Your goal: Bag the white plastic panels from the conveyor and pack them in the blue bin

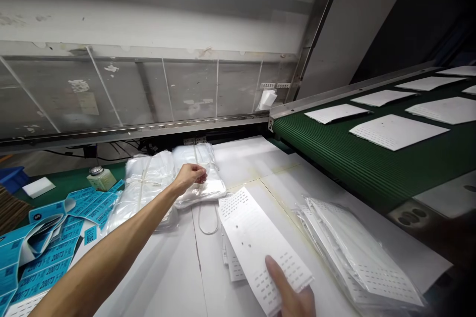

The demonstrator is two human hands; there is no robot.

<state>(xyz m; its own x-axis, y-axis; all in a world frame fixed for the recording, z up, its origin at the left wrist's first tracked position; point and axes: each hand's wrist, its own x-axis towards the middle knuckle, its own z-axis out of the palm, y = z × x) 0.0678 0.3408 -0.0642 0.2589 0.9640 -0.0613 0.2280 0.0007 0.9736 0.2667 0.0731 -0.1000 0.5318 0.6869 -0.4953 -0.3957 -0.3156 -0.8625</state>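
Observation:
My right hand grips a white perforated sheet by its near end, thumb on top. The sheet has rows of slots at both ends and a few small round holes. Under it lies another slotted white piece, partly hidden. My left hand is over a bundle of clear plastic bags, its fingers pinched together; whether they hold a bag's edge is hidden. Left of that hand lies a second bundle of clear bags, tied with a band.
Bagged slotted sheets lie to the right on the white worktop. A green conveyor belt carries several white flat pieces. Blue printed labels and a small bottle are at the left. A loose band rests mid-table.

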